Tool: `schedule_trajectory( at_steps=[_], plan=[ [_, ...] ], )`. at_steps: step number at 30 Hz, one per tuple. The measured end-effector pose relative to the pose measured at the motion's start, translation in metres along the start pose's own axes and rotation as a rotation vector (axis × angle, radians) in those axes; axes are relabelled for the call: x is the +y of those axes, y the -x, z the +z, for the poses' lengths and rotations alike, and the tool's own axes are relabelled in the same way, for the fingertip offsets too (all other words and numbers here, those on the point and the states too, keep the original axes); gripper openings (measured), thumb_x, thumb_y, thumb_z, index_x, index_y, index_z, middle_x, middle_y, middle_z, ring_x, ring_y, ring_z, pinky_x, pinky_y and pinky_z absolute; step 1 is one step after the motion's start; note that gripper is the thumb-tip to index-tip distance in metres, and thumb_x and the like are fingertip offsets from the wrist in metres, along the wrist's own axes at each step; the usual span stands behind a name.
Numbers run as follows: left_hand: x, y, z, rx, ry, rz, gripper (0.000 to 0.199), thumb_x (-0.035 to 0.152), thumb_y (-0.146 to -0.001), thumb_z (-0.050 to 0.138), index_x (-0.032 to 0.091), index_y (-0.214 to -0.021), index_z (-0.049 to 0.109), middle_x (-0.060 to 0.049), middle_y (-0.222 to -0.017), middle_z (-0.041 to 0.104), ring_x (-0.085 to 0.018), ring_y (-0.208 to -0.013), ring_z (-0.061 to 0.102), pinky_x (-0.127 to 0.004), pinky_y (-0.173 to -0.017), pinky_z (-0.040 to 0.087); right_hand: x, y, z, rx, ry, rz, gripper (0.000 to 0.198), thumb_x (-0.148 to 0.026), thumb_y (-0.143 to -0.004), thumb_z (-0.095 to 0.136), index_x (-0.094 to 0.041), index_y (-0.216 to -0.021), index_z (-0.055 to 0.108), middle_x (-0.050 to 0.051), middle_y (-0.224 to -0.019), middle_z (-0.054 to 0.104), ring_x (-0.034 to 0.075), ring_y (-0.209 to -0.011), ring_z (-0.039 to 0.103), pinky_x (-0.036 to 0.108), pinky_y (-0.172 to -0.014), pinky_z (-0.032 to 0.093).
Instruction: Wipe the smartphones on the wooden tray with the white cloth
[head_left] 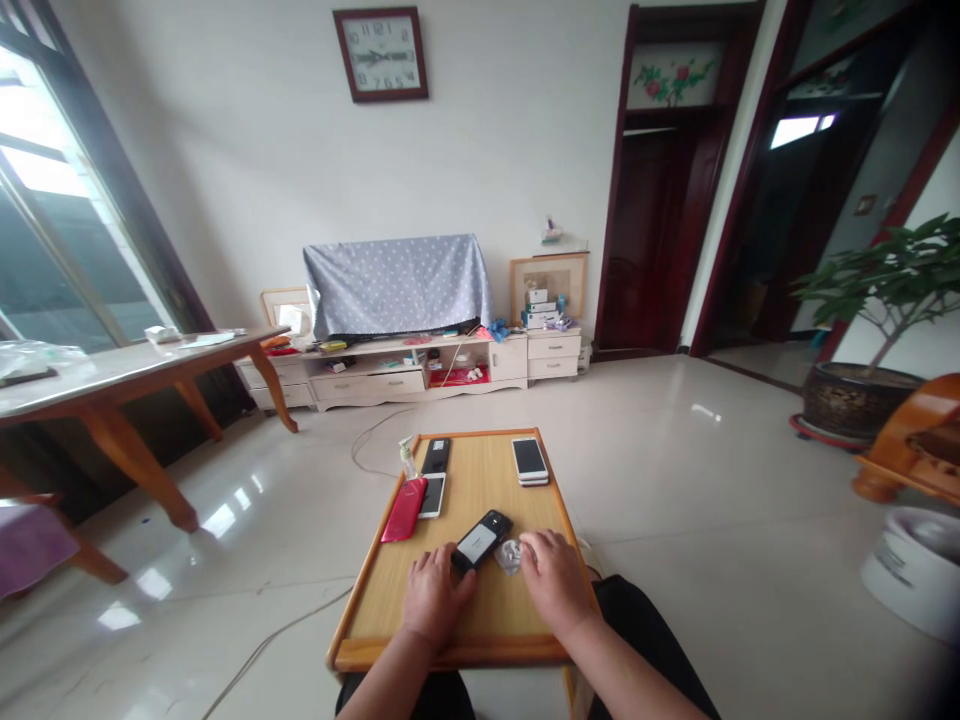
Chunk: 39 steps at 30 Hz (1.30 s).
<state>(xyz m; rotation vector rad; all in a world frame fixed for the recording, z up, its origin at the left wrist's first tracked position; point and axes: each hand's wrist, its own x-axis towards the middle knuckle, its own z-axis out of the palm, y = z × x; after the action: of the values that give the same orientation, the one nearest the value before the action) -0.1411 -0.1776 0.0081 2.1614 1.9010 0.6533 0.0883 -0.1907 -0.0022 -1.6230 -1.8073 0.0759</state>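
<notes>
On a small wooden table, a black smartphone lies aslant, with a pale rectangle on its upper face. My left hand grips its lower left end between thumb and fingers. My right hand rests at the right side, fingers curled and pinched together. At those fingertips lies a small crumpled piece of clear plastic; whether they grip it is hidden. Left of the phone are a red phone, a white phone with a dark screen and a black phone.
Stacked white phones sit at the table's far right, and a clear pump bottle at its left edge. A cable runs over the floor. Beyond stand a low cabinet, a bigger table, a potted plant and a white bucket.
</notes>
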Motion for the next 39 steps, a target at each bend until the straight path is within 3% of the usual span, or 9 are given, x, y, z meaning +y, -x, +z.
schedule_trajectory(
  at_steps=[6,9,16,20,23,27,31,35,39],
  plan=[
    [-0.008,-0.004,-0.003,0.028,0.083,-0.018,0.033,0.046,-0.09,0.05,0.024,-0.107,0.067,-0.004,-0.095,0.073,-0.022,-0.093,0.067,-0.033,-0.084,0.048,-0.009,-0.029,0.017,-0.084,0.074,-0.137,0.052,-0.018,-0.093,0.045,-0.027,-0.144,0.051,0.007,-0.147,0.053,0.024,-0.129,0.049,0.038,-0.105,0.039],
    [-0.013,-0.005,0.0,0.045,0.151,0.004,0.036,0.05,-0.091,0.048,0.024,-0.105,0.068,-0.005,-0.092,0.073,-0.022,-0.09,0.067,-0.033,-0.082,0.05,-0.014,-0.047,0.021,-0.198,0.105,-0.173,0.053,-0.016,-0.092,0.047,-0.027,-0.144,0.051,0.007,-0.155,0.045,0.026,-0.135,0.044,0.042,-0.108,0.036],
    [-0.026,-0.013,0.01,0.057,0.349,-0.025,0.042,0.06,-0.091,0.046,0.027,-0.101,0.069,-0.004,-0.095,0.074,-0.023,-0.09,0.069,-0.034,-0.081,0.053,-0.014,-0.08,0.017,-0.298,-0.002,-0.219,0.027,-0.018,-0.093,0.05,-0.027,-0.107,0.071,0.004,-0.115,0.07,0.021,-0.11,0.058,0.032,-0.094,0.041],
    [-0.032,-0.017,0.013,0.104,0.539,-0.199,0.067,0.073,-0.082,0.052,0.021,-0.124,0.061,-0.01,-0.115,0.071,-0.027,-0.104,0.069,-0.038,-0.088,0.056,-0.006,-0.085,0.017,-0.304,-0.135,-0.178,0.017,-0.026,-0.092,0.055,-0.026,-0.097,0.072,0.002,-0.102,0.069,0.018,-0.098,0.061,0.028,-0.087,0.043],
    [-0.034,-0.018,0.015,0.096,0.627,-0.289,0.084,0.078,-0.077,0.056,0.019,-0.136,0.051,-0.013,-0.122,0.067,-0.029,-0.101,0.07,-0.041,-0.082,0.058,0.003,-0.086,0.021,-0.233,-0.296,-0.05,0.018,-0.033,-0.093,0.055,-0.025,-0.095,0.071,0.001,-0.097,0.069,0.017,-0.092,0.063,0.027,-0.083,0.044],
    [-0.036,-0.02,0.016,0.064,0.623,-0.279,0.083,0.078,-0.077,0.056,0.02,-0.135,0.05,-0.015,-0.129,0.062,-0.03,-0.106,0.068,-0.043,-0.087,0.057,0.02,-0.096,0.034,-0.096,-0.551,0.238,0.032,-0.049,-0.092,0.052,-0.021,-0.089,0.068,0.001,-0.081,0.068,0.018,-0.078,0.065,0.027,-0.07,0.048],
    [-0.04,-0.025,0.017,0.064,0.544,-0.237,0.077,0.078,-0.076,0.056,0.021,-0.127,0.056,-0.013,-0.12,0.066,-0.032,-0.109,0.066,-0.047,-0.092,0.055,0.043,-0.112,0.049,0.014,-0.802,0.56,0.047,-0.062,-0.086,0.055,-0.018,-0.097,0.067,0.001,-0.072,0.066,0.017,-0.061,0.064,0.025,-0.052,0.046],
    [-0.041,-0.029,0.018,0.09,0.497,-0.194,0.073,0.078,-0.074,0.058,0.022,-0.121,0.06,-0.012,-0.113,0.07,-0.031,-0.106,0.066,-0.047,-0.092,0.055,0.065,-0.124,0.057,0.103,-0.994,0.787,0.049,-0.06,-0.075,0.072,-0.017,-0.098,0.067,0.002,-0.073,0.067,0.015,-0.06,0.065,0.023,-0.049,0.048],
    [-0.035,-0.029,0.02,0.149,0.492,-0.187,0.073,0.081,-0.073,0.056,0.023,-0.116,0.063,-0.011,-0.109,0.071,-0.031,-0.103,0.068,-0.046,-0.09,0.056,0.079,-0.132,0.061,0.141,-1.109,0.931,0.041,-0.049,-0.074,0.079,-0.018,-0.097,0.067,0.001,-0.072,0.066,0.013,-0.06,0.066,0.02,-0.049,0.05]
  ],
)
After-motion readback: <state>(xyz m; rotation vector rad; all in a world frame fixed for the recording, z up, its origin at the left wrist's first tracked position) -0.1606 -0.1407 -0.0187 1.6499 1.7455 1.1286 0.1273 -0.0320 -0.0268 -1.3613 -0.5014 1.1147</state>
